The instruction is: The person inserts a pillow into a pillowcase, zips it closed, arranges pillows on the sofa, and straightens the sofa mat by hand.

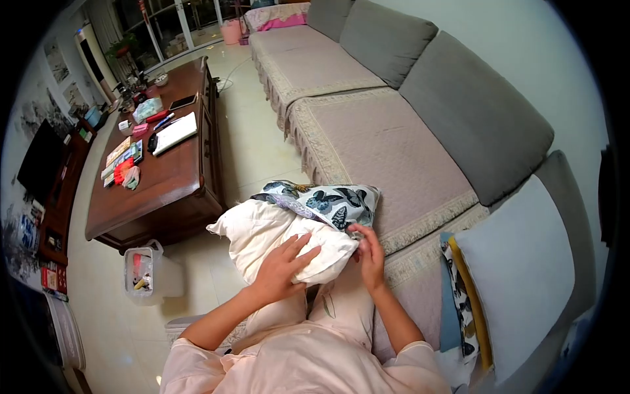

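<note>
Tiled floor (256, 125) separates table (172, 164) and sofa (387, 148). White pillow (252, 233), butterfly-print cover (341, 202) at its far side, lies over the lap (342, 303). Left hand (279, 270) rests spread on it, gripping nothing; right hand (372, 259) half-curled at its edge, grip indeterminable.

Pale-trousered lap (344, 301), white pillow (262, 233) resting across it, butterfly-print cover (338, 203) against pillow

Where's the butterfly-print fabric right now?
In the head view, around mid-frame: the butterfly-print fabric is at the far end of the white cushion, by the right hand.
</note>
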`<state>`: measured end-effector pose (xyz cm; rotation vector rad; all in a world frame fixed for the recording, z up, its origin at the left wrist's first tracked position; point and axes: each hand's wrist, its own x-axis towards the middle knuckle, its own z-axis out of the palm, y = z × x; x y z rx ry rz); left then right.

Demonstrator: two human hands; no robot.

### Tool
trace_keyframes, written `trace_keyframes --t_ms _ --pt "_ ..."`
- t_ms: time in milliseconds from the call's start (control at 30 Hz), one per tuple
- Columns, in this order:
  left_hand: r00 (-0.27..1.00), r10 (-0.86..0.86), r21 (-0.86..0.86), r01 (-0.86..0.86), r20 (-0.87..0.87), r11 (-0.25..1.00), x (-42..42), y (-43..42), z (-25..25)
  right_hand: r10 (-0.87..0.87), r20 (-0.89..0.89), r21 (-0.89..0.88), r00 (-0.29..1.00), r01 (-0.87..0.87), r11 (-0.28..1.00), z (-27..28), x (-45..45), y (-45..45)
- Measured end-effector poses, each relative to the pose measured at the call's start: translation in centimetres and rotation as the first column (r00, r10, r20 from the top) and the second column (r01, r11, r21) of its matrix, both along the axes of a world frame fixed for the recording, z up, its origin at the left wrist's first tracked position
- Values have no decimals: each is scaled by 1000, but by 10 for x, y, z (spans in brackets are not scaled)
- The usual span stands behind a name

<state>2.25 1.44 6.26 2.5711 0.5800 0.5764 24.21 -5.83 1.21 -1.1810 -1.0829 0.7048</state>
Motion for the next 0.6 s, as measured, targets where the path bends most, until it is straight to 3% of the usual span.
trace_keyframes --t_ms 67,100,233,333,433,533,600 --pt "1000 -25 -6 25 2 1000 -5 2 -7 -45 -228 -140 973 13 990 -3 7 -2" --pt "999 -36 -6 36 2 999 -6 4 -9 -54 -19 -88 998 52 995 -7 10 5" --pt "999 -33 -49 32 -25 998 -16 9 -9 302 123 -367 945 -239 899 13 25 12" --pt "998 64 59 -63 -11 996 -12 -4 2 416 313 -455 854 -250 855 20 34 18" --pt "995 98 319 -98 18 943 -17 -20 -23 419 -38 -344 907 -405 847 7 38 17" --pt "1000 -10 230 15 -20 973 -8 -36 -21 242 -74 -9 967 -243 970 -8 36 17" --pt "998 42 241 -28 -53 970 -1 -31 -19 180 -77 -124 981 -189 974 -4 28 9"
